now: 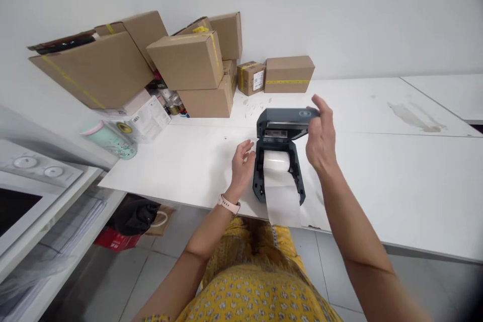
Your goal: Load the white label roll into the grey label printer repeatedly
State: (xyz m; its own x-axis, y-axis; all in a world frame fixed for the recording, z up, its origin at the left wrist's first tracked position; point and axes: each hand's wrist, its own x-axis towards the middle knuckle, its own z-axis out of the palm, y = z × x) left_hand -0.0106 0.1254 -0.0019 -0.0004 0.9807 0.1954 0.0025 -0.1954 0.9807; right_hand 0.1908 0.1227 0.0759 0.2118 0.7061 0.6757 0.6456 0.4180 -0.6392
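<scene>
Head cam: label printer (258,187) sits at the near edge of the surface (377,186). My right hand (320,143) pinches its raised lid (283,116) with the fingers so the paper roll (276,161) shows. My left hand (241,166) hovers open-fingered just beside the body, probably to steady it.

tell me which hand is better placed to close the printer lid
Likely the right hand: it holds the raised printer lid, while the left hand sits beside the base.
</scene>
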